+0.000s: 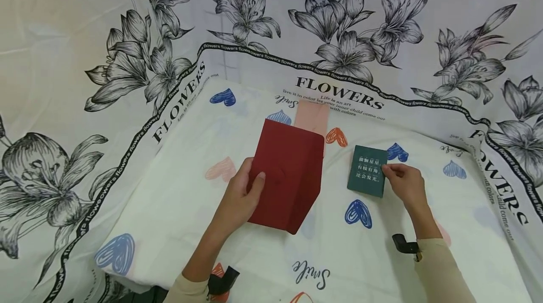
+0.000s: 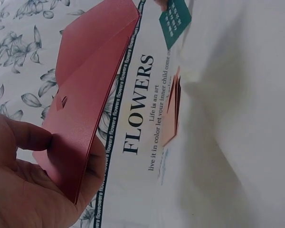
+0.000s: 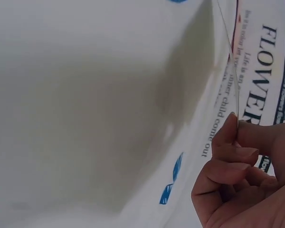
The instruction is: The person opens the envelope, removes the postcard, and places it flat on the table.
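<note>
My left hand [image 1: 239, 194] grips a red envelope [image 1: 282, 176] by its left side, thumb on the front face and fingers behind. The envelope's flap [image 2: 97, 35] is folded out, and a small slit shows on its face in the left wrist view. To the right, my right hand [image 1: 405, 183] pinches the right edge of a small dark green card [image 1: 367, 171] printed with white Chinese characters. In the right wrist view the card appears edge-on as a thin line between thumb and forefinger, with the other fingers of that hand [image 3: 247, 166] curled below.
A pink folded paper [image 1: 311, 117] lies behind the red envelope, partly covered by it in the head view. Underneath is a white cloth [image 1: 178, 218] with coloured hearts. Flower-printed fabric [image 1: 263, 72] surrounds it at the back and sides.
</note>
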### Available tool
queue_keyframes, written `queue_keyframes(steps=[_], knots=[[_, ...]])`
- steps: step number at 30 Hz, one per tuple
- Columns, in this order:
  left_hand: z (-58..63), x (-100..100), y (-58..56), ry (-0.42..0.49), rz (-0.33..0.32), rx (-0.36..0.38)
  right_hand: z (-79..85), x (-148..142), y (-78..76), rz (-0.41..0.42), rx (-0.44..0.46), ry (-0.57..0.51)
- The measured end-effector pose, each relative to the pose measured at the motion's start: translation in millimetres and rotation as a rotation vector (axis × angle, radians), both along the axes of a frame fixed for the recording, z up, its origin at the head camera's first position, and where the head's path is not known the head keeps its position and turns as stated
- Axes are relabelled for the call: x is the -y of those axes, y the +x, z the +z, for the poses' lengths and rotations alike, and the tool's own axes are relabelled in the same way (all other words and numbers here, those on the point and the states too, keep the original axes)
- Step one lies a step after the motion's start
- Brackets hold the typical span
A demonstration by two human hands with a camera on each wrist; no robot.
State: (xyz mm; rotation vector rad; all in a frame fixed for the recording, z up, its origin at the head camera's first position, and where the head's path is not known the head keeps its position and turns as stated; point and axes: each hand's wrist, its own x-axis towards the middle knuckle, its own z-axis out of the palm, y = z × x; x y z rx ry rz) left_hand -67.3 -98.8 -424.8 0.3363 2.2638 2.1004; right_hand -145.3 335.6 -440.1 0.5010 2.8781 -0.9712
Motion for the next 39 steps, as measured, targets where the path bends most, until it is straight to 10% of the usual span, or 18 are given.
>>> queue_keyframes(steps=[16,21,30,39], knots=[[1.3,-13.4,0.1,0.034,-0.053,0.046,-13.0,-5.8,-18.5,0.046,0.038,0.138],[0.1,-18.6,0.6,0.070,-0.084,0.052,2.1,12.1,-5.0,0.095,-0.071,0.114],[3.0,-32.5,1.8,0.133,-0.105,0.052,49.7,90.8,58.9,0.574,-0.147,-0.472],[3.8,-48.3,9.6,0.110,-0.152,0.069,42.6,120.1,85.3,0.554,-0.095,-0.747]])
